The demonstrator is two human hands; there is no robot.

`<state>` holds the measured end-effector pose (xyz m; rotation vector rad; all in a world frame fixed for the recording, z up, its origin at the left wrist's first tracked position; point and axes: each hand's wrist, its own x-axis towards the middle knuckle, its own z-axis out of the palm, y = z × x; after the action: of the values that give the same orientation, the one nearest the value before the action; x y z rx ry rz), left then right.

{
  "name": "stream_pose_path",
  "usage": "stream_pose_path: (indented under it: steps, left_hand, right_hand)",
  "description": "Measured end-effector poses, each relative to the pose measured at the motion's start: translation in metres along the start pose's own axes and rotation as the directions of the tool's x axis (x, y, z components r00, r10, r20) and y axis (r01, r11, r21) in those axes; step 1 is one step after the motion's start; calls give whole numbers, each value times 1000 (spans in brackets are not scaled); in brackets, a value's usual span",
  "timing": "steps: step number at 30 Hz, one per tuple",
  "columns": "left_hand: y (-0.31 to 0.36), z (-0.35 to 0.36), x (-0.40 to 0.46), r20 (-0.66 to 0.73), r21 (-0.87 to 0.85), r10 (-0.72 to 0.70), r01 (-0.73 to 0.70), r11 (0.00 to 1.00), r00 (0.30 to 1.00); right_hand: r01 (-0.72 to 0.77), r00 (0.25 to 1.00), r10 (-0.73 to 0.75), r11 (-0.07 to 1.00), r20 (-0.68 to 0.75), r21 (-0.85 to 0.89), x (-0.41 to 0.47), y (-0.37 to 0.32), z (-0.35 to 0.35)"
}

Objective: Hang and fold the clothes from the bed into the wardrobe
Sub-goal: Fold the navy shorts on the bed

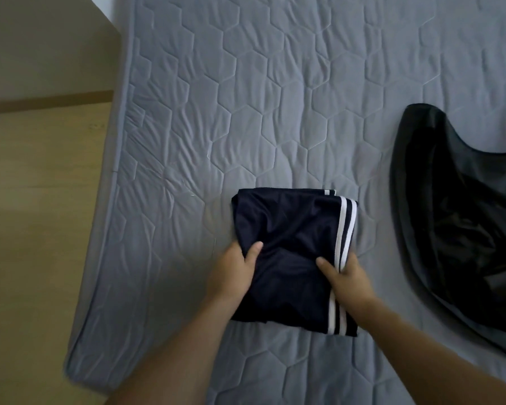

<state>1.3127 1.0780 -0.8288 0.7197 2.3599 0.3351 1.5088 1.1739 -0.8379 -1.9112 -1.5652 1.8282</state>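
A folded dark navy garment (289, 252) with white side stripes lies on the grey quilted bed (246, 112), at lower centre of the frame. The left hand (231, 276) grips its left edge, thumb on top and fingers tucked beneath the cloth. The right hand (345, 279) holds the striped right edge the same way. A crumpled black garment (456, 217) lies apart at the right edge of the frame. Wooden floor (35, 200) shows at left.

Probably a home bedroom (quilted mattress (275, 112), wooden floor (35, 214)).
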Motion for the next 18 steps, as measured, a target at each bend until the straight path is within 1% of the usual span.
stream_pose_path:
  steps: [2, 4, 5, 7, 8, 9, 11, 13, 15, 16, 17, 18]
  left_hand:
    - [-2, -5, 2, -30, 111, 31, -27, 993, 999]
    - [-2, -7, 3, -31, 169, 47, -41, 985, 998]
    - [-4, -6, 3, -48, 184, 27, -18, 983, 998]
    - [-7, -5, 4, -105, 176, -54, 72, 982, 993]
    - [-8, -6, 4, -137, 166, -77, 99, 981, 988]
    - [-9, -8, 2, -179, 169, -62, 92, 981, 982]
    - [-8, -11, -6, -253, 175, 33, 12, 984, 967]
    - [-1, -13, -5, -250, 138, 124, -91, 986, 960]
    - [6, -12, 3, -198, 162, 209, -179, 971, 958]
    - [7, -12, 8, -185, 193, 237, -201, 960, 954]
    - [6, -12, 14, -182, 209, 230, -191, 959, 956]
    - [2, -13, 19, -200, 219, 192, -147, 965, 961]
  right_hand:
    - [57, 998, -57, 998, 32, 24, 6, -4, -12]
    - [95, 993, -94, 996, 70, -3, 9, -9, -20]
    - [105, 992, -104, 994, 77, -11, 9, -10, -21]
    - [100, 994, -100, 995, 45, 0, 5, -10, -20]
    - [91, 996, -91, 996, 5, 11, 0, -10, -17]
    - [89, 995, -88, 996, -52, 22, -7, -7, -13]
    - [107, 982, -107, 994, -159, -5, -26, 3, -1]
    - [57, 985, -73, 992, -153, -112, -42, 17, 10]
    - [-9, 993, -8, 989, -119, -149, -45, 30, 10]
    - [-31, 994, 14, 988, -108, -154, -41, 32, 5]
    - [-42, 995, 26, 984, -93, -173, -35, 31, 0]
    - [-47, 997, 33, 977, -70, -207, -28, 29, -4]
